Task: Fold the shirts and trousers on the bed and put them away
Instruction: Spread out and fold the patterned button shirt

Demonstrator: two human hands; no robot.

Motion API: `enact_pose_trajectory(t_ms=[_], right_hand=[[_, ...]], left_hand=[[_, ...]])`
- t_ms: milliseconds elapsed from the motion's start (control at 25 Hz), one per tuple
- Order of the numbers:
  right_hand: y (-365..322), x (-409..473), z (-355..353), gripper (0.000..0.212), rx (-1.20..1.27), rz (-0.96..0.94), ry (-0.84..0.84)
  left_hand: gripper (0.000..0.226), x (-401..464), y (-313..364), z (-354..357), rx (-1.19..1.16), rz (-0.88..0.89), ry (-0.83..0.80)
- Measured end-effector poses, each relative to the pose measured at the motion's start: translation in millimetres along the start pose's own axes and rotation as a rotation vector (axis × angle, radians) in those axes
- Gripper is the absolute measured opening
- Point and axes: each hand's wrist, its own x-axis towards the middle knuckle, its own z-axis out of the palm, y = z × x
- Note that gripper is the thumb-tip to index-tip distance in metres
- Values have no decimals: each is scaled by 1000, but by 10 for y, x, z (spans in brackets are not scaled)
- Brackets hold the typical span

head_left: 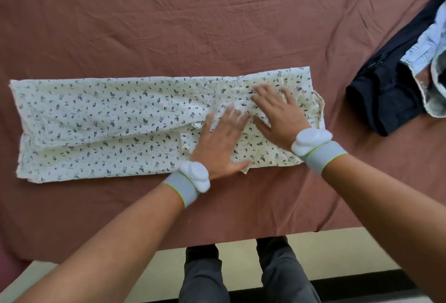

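A: Where is the shirt (101, 119)?

B: It lies flat on the bed (169, 25), folded into a long narrow strip that runs left to right across the rust-brown sheet. It is cream with small dark leaf prints. Its collar end is at the right, its hem end at the left.

A: And the hands?

B: Both rest on the right part of the shirt, palms down. The left hand (220, 144) lies flat with its fingers straight and spread, over a folded sleeve cuff near the strip's near edge. The right hand (277, 112) lies just beside it, further toward the collar, fingers also straight and spread. Neither one grips any cloth; they press it flat. The fingertips are blurred.

A: Do the hands touch each other?

B: They sit very close, the left fingertips near the right thumb; I cannot tell whether they touch.

A: Anything on the wrists?

B: Each wrist wears a grey band (182, 189) with a white lump on it.

A: What else is on the bed?

B: At the right edge, well apart from the shirt, lie dark trousers (383, 95), with a pale blue garment (427, 46) on top of them.

A: And below the bed?

B: The person's legs (277, 276) in grey trousers stand at the near edge, on a pale floor.
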Motion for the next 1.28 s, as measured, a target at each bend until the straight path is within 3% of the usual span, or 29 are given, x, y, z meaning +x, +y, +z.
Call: enact_pose_trajectory(t_ms=[80,240,320,440,600,680,800,880,1000,1120,1160,1200,1280], right_hand=[[252,179,-251,49,12,50,111],[566,499,-588,69,230,323,-153],[559,611,-561,62,192,293,-270],[531,718,-546,45,139,226,-289],[530,800,-689,21,92,215,-467],[401,863,-840,19,36,171,-574],[101,1020,-1160,38,131,184,-702],[-212,1147,-1398,47,317,193,-775],[-961,1495,-1584,11,591,260,-728],[-1700,1847,-1459,26,1024,458,-630],[-1868,1929,-1341,26,1074,470,-581],[-2015,2005,-1162,25,995,436,-509],[-2140,2090,-805,26,589,294,-365]], left_hand=[[120,-29,366,120,19,-8,-21],[127,108,818,350,-15,-223,-12],[122,116,833,408,0,-256,30],[114,125,815,419,16,-247,37],[94,143,817,400,-161,-237,82],[79,51,732,335,-373,-213,133],[78,-132,644,78,-870,-230,225],[62,-304,650,-78,-1268,-404,371],[23,-695,478,-316,-1498,-856,524],[31,-1033,-47,-311,-1905,-1137,642],[38,-1123,-288,-346,-2121,-1149,758],[47,-1235,-535,-362,-2334,-1112,848],[58,-1341,-858,-305,-2475,-1094,921]])
